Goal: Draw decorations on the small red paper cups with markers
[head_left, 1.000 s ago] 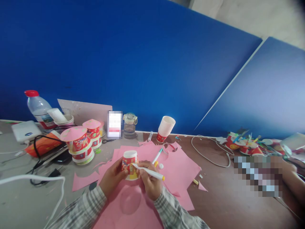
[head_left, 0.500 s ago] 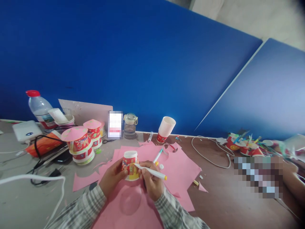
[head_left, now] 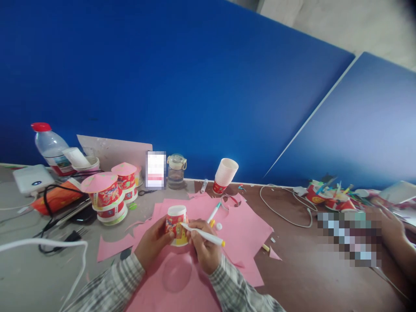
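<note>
A red-and-white printed paper cup (head_left: pixel 176 211) is gripped on its left side by my left hand (head_left: pixel 153 241), thumb on the printed front. Yellow colouring shows on the lower part of the cup. In my right hand (head_left: pixel 205 248) is a white marker pen (head_left: pixel 208 236) with a yellow end, its tip at the cup's front and the fingers close to the cup's right side. Beneath both hands lie pink paper sheets (head_left: pixel 240 247). A white cap (head_left: pixel 219 226) and another white marker with a teal part (head_left: pixel 213 213) rest on the paper.
Left stand cup stacks with pink cone tops (head_left: pixel 99 184), a red-capped bottle (head_left: pixel 52 149), cables and a power bank (head_left: pixel 34 180). Behind are a water bottle (head_left: pixel 176 173) and stacked paper cups (head_left: pixel 226 171). At right, another person's hand (head_left: pixel 391 227) is near a blurred-out patch.
The marker's tip has shifted slightly left on the cup's front. The view has moved a little, and the other person's hand at right has changed position.
</note>
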`<state>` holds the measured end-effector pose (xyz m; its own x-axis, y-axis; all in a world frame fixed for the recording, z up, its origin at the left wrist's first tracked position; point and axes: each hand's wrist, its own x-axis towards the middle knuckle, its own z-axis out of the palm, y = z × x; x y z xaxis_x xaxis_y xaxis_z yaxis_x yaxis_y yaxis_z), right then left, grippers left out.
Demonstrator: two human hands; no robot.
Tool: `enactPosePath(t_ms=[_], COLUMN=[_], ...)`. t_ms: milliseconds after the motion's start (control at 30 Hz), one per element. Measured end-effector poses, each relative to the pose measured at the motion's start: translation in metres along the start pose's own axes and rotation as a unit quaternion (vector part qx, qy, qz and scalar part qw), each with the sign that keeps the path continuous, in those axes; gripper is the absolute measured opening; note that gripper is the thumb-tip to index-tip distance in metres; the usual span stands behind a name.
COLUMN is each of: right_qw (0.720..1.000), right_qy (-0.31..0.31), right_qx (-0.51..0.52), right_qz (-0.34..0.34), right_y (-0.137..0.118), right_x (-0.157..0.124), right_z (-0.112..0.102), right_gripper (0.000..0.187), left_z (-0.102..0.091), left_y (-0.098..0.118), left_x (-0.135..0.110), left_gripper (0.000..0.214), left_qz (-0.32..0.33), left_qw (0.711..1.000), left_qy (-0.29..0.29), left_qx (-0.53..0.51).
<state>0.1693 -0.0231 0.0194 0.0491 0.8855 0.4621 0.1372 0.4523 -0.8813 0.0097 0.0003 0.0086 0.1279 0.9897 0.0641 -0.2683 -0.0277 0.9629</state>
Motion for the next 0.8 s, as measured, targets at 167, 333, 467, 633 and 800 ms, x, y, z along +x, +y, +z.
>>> enactPosePath(t_ms=[167,333,467,633,800], right_qw=[0.999,0.987,0.983,0.981,0.982], right_qy=[0.004,0.055,0.087,0.082,0.089], right_qx=[0.034,0.14,0.155,0.159,0.15], right_qz=[0.006,0.05,0.049,0.078,0.068], right_y=[0.001,0.003,0.002,-0.001,0.0], right_x=[-0.001,0.002,0.004,0.003,0.001], right_z=[0.001,-0.002,-0.003,0.001,0.006], right_gripper=[0.014,0.017,0.024,0.03,0.024], left_z=[-0.003,-0.009,-0.01,-0.007,-0.003], left_y=[-0.002,-0.009,-0.013,-0.005,0.004], left_x=[0.002,0.005,0.005,0.002,0.0], left_gripper=[0.047,0.046,0.046,0.045,0.045], left_qz=[-0.001,-0.008,-0.012,-0.019,-0.025], left_qw=[1.0,0.998,0.996,0.993,0.987], left_qy=[-0.002,-0.038,-0.041,-0.041,-0.05], left_qx=[-0.002,-0.05,-0.081,-0.11,-0.153])
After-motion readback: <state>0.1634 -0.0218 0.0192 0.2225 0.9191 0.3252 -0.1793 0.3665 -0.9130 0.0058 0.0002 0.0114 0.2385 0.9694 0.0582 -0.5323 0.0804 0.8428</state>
